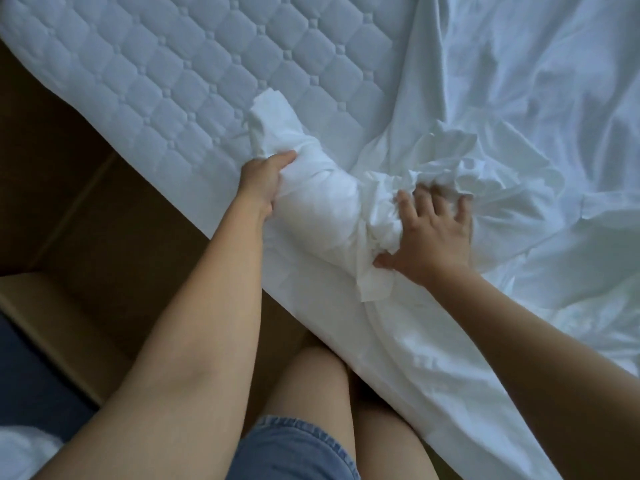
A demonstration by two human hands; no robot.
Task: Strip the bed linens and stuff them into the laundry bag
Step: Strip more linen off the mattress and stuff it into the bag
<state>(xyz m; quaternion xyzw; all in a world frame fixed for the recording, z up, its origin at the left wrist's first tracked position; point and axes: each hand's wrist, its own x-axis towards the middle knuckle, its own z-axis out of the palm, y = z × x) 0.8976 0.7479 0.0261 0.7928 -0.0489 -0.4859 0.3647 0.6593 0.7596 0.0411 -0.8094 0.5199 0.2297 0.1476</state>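
Bare quilted mattress (166,74) lies open leftward; rumpled sheet (519,133) apparently crowds the right.

Dim, cool diffuse light; white sheet (519,98) reads bluish, floor (86,202) in deep shadow, overall softness, wide-angle bowing at edges.
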